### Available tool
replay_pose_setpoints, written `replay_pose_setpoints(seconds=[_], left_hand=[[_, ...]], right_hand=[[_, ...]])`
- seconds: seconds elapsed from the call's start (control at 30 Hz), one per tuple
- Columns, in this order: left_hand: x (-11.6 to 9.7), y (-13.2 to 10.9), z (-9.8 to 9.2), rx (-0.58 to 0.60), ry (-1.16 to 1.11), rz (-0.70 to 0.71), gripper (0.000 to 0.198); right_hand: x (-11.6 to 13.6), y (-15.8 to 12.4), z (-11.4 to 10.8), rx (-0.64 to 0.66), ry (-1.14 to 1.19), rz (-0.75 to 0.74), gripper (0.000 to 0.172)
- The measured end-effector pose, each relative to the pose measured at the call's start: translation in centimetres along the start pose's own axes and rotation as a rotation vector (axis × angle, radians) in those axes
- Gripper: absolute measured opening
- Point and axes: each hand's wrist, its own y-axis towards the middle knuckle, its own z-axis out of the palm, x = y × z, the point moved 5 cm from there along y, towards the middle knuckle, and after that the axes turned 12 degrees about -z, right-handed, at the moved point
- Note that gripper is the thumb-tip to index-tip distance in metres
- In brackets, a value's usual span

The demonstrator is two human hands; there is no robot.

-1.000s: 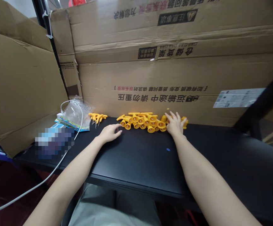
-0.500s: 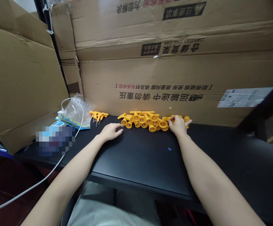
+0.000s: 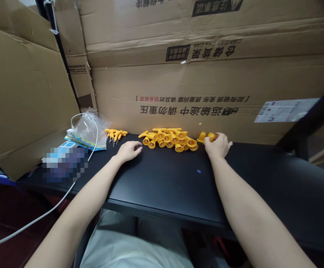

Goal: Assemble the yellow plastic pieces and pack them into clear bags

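Note:
My left hand (image 3: 129, 151) rests on the black table, fingers loosely curved, thumb apart, holding nothing. To its left lies a small bunch of yellow T-handled corkscrews (image 3: 116, 133) with bare metal spirals. In front of the cardboard, to the right of that hand, a stacked pile of yellow corkscrews with bell-shaped ends (image 3: 167, 138) has its open bells facing me. Beyond the pile's right end, my right hand (image 3: 218, 146) curls round a few yellow bell-shaped caps (image 3: 205, 137). Its fingertips are partly hidden, and how many caps it grips cannot be made out.
A large cardboard sheet (image 3: 162, 80) stands behind the table (image 3: 164, 186), with a cardboard box (image 3: 28, 93) at left. A clear plastic bag (image 3: 88, 128), coloured packets and a white cable (image 3: 64, 203) lie left. A small blue spot (image 3: 199, 171) marks the tabletop.
My right hand has shifted right, away from the pile, and a gap now shows between the pile and the yellow caps at that hand. My left hand has barely moved; the view shifted slightly.

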Motion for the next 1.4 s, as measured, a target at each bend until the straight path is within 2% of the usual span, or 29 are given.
replay_pose_setpoints(seconds=[0.1, 0.17, 0.23, 0.37, 0.47, 0.6, 0.7, 0.8, 0.9, 1.03, 1.1, 1.23, 1.4], left_hand=[[1.8, 0.6, -0.5, -0.111, 0.056, -0.146, 0.027], [3.3, 0.9, -1.1, -0.202, 0.103, -0.237, 0.027], [4.8, 1.1, -1.3, -0.243, 0.15, -0.321, 0.028], [7.3, 1.3, -0.8, -0.167, 0.22, -0.495, 0.037], [8.0, 1.4, -0.1, -0.093, 0.228, -0.559, 0.043], [8.0, 1.6, 0.5, -0.044, 0.222, -0.547, 0.039], [8.0, 1.6, 0.4, -0.075, 0.23, -0.548, 0.037], [7.8, 1.5, -0.4, -0.191, 0.221, -0.558, 0.035], [7.1, 1.3, -1.5, -0.342, 0.153, -0.512, 0.025], [6.0, 0.8, -3.1, -0.494, 0.038, -0.444, 0.019], [5.2, 0.6, -3.7, -0.529, 0.009, -0.388, 0.018], [3.7, 0.6, -3.8, -0.484, -0.038, -0.241, 0.018], [2.7, 0.8, -2.5, -0.323, -0.073, -0.146, 0.028]], right_hand=[[0.2, -0.6, 0.1, 0.104, -0.034, 0.055, 0.027], [0.5, -0.9, 0.0, 0.155, -0.037, 0.096, 0.03], [0.6, -1.3, -0.2, 0.212, -0.039, 0.134, 0.033], [0.2, -2.1, -0.5, 0.324, -0.037, 0.238, 0.037], [-0.3, -2.5, -0.7, 0.349, -0.024, 0.272, 0.034], [-0.7, -2.7, -0.6, 0.404, -0.014, 0.251, 0.032], [-0.8, -2.8, -0.5, 0.416, 0.007, 0.24, 0.031], [-0.6, -2.7, -0.8, 0.349, 0.036, 0.221, 0.029], [-0.2, -2.5, -1.2, 0.279, 0.068, 0.19, 0.028], [0.3, -2.4, -1.4, 0.285, 0.094, 0.17, 0.028], [0.4, -2.4, -1.4, 0.293, 0.103, 0.167, 0.028], [0.7, -2.3, -1.4, 0.263, 0.159, 0.132, 0.028], [1.0, -2.4, -1.5, 0.26, 0.155, 0.117, 0.028]])
